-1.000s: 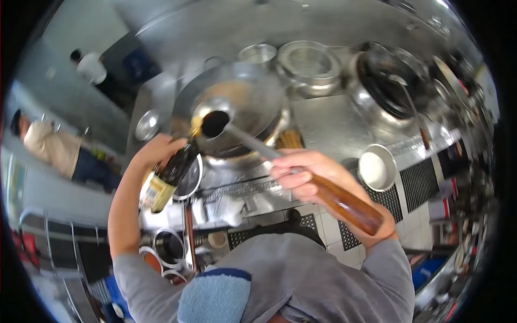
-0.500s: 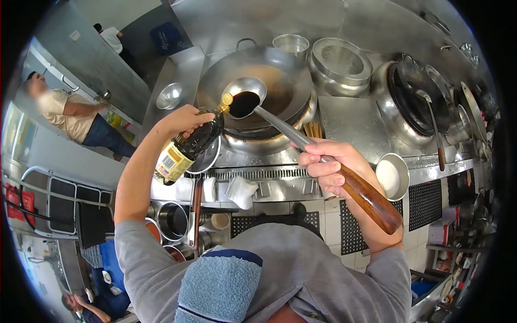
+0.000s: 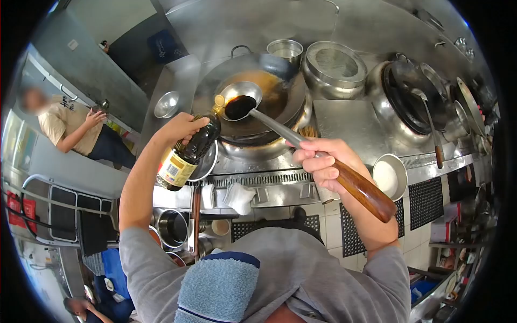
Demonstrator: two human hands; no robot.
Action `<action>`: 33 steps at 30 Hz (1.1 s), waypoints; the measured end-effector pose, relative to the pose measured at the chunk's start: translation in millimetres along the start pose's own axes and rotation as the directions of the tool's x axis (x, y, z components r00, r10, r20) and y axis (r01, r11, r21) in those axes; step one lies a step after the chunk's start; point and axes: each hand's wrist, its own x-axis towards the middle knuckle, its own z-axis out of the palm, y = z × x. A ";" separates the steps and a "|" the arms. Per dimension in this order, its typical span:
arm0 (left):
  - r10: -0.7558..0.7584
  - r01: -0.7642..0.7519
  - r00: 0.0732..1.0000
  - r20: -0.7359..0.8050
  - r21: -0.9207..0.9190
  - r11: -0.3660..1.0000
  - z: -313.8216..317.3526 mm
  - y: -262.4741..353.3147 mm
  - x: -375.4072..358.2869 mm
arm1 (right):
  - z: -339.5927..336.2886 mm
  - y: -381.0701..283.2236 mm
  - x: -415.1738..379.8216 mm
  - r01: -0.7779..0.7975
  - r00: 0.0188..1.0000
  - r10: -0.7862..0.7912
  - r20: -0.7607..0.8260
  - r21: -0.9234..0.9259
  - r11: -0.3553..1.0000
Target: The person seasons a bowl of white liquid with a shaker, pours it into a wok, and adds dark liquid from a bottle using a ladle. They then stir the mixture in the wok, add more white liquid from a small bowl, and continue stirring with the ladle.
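Observation:
My left hand [image 3: 183,128] is wrapped round a dark sauce bottle [image 3: 203,139] with a yellow and white label. The bottle is tilted, its gold flip-cap mouth at the left edge of the ladle bowl. In my right hand [image 3: 328,161] is the long-handled ladle [image 3: 247,88], gripped where the metal shaft meets the brown wooden end. Dark liquid [image 3: 239,107] pools in the ladle's bowl. Beneath it sits a large wok [image 3: 293,105] on the burner, with brownish liquid on its inner surface.
Behind the wok stand a metal pot [image 3: 285,49] and a strainer-topped pot [image 3: 335,64]. Another wok [image 3: 404,102] is at the right, with a second ladle [image 3: 432,124]. A pot of white contents [image 3: 389,177] is by my right forearm. A person [image 3: 75,126] stands at the left.
The view has shifted slightly. More dark liquid shows in the wok beside the ladle. Water now runs from the tap at the back. The standing person's hands have come up together.

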 end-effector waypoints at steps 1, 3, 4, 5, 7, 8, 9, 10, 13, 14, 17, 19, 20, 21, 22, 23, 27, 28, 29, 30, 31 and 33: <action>0.012 -0.013 1.000 -0.013 -0.039 0.999 0.4 -2.0 -2.1 | -4.4 -3.0 3.8 0.003 1.000 -0.003 0.023 0.031 1.000; 0.060 -0.066 0.997 -0.043 -0.145 0.987 0.1 -6.9 -10.7 | -20.4 -9.8 13.9 0.017 0.999 -0.017 0.037 0.002 1.000; 0.084 -0.095 0.995 -0.061 -0.197 0.976 -0.9 -11.4 -15.2 | -28.8 -13.6 20.8 0.024 0.999 -0.024 0.045 -0.014 1.000; 0.125 -0.146 0.987 -0.101 -0.248 0.958 -2.3 -22.0 -16.8 | -35.1 -17.4 28.9 0.020 1.000 -0.020 0.013 -0.045 0.999; 0.198 -0.255 0.961 -0.192 -0.341 0.905 1.5 -29.8 -36.6 | -49.4 -23.6 46.8 0.074 0.992 -0.102 -0.073 -0.316 0.946; 0.230 -0.310 0.943 -0.242 -0.382 0.871 3.5 -33.6 -48.0 | -56.8 -25.4 54.8 0.089 0.983 -0.151 -0.105 -0.446 0.890; 0.251 -0.357 0.925 -0.285 -0.420 0.834 5.5 -40.4 -58.2 | -65.1 -25.9 62.1 0.097 0.969 -0.210 -0.130 -0.582 0.807; 0.268 -0.395 0.908 -0.323 -0.444 0.804 7.3 -50.7 -65.2 | -73.6 -26.6 69.5 0.093 0.952 -0.270 -0.145 -0.704 0.704; 0.274 -0.497 0.849 -0.452 -0.507 0.704 18.1 -82.3 -83.2 | -95.0 -29.2 86.2 0.041 0.895 -0.425 -0.137 -0.922 0.384; 0.289 -0.529 0.831 -0.475 -0.516 0.674 23.3 -88.9 -88.9 | -99.4 -30.4 89.9 0.014 0.875 -0.468 -0.124 -0.960 0.281; 0.293 -0.598 0.784 -0.547 -0.541 0.591 39.4 -110.7 -108.5 | -116.7 -35.7 108.0 -0.060 0.792 -0.605 -0.081 -0.997 0.055; 0.270 -0.617 0.760 -0.592 -0.526 0.585 52.4 -119.0 -128.5 | -115.5 -35.7 115.6 -0.072 0.790 -0.600 -0.127 -0.991 0.114; 0.258 -0.626 0.747 -0.613 -0.518 0.583 59.4 -122.9 -139.1 | -107.4 -34.0 116.3 -0.063 0.820 -0.544 -0.177 -0.973 0.221; 0.242 -0.626 0.751 -0.615 -0.545 0.558 66.6 -127.8 -148.5 | -101.4 -32.5 116.1 -0.060 0.848 -0.482 -0.221 -0.943 0.327; 0.225 -0.626 0.754 -0.618 -0.572 0.530 74.9 -134.1 -157.6 | -97.5 -31.5 115.5 -0.021 0.876 -0.406 -0.262 -0.860 0.510; 0.205 -0.627 0.756 -0.621 -0.599 0.498 83.6 -142.4 -165.9 | -94.3 -31.5 114.7 0.006 0.903 -0.322 -0.285 -0.741 0.671; 0.182 -0.608 0.767 -0.615 -0.608 0.511 124.5 -175.7 -192.2 | -92.3 -37.2 116.8 0.038 0.985 -0.056 -0.161 -0.111 0.993; 0.155 -0.594 0.766 -0.624 -0.593 0.544 136.6 -179.0 -199.8 | -90.1 -38.3 117.1 0.039 0.987 -0.038 -0.154 0.009 0.999; 0.129 -0.579 0.761 -0.636 -0.576 0.577 148.3 -181.6 -207.5 | -82.4 -40.1 113.8 0.039 0.986 -0.045 -0.160 -0.040 0.998; 0.085 -0.554 0.770 -0.632 -0.597 0.580 159.6 -184.0 -215.6 | -81.4 -46.1 113.1 0.034 0.987 -0.051 -0.152 -0.113 0.993; 0.040 -0.563 0.754 -0.655 -0.613 0.554 172.4 -185.3 -223.3 | -81.4 -56.6 111.2 0.029 0.989 -0.055 -0.138 -0.185 0.982; -0.037 -0.577 0.712 -0.701 -0.614 0.539 202.0 -188.7 -239.9 | -79.0 -76.6 106.2 0.062 0.983 -0.129 -0.132 -0.421 0.905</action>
